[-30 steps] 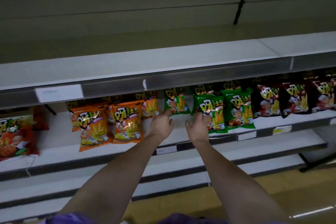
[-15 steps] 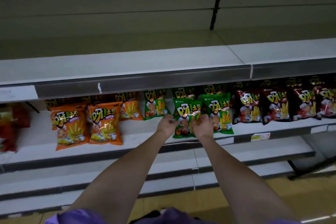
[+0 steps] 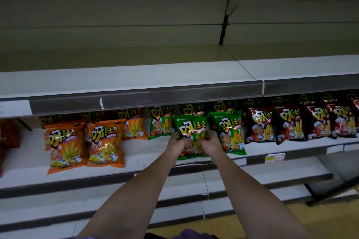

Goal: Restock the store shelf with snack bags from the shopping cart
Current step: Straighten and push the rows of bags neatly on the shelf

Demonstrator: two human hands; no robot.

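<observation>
Head view. Store shelving fills the frame: a bare upper shelf [image 3: 124, 77] at 12 o'clock with a grey price rail along its front edge, a stocked middle shelf [image 3: 29, 161] beneath it, and two lower shelf boards running toward 6 o'clock above a yellowish floor [image 3: 320, 217].

Green snack bag [image 3: 191, 132] stands upright at the front edge of the middle shelf, just right of frame centre. Left hand [image 3: 175, 142] grips its left side; right hand [image 3: 210, 141] grips its right side. Both hands are clamped on the bag, fingers curled round its edges, forearms reaching in from 6 o'clock.

Second green bag [image 3: 227, 132] stands just beside it at 3 o'clock, touching or nearly so. Further green bags [image 3: 160, 124] sit behind at 10 o'clock. Two orange bags [image 3: 85, 141] stand at 9 o'clock, well apart from the hands. Dark red bags [image 3: 291, 122] line the shelf at 3 o'clock. Red packaging at the far left edge is partly cut off. A yellow price tag [image 3: 274, 158] is fixed to the shelf rail at 4 o'clock.
</observation>
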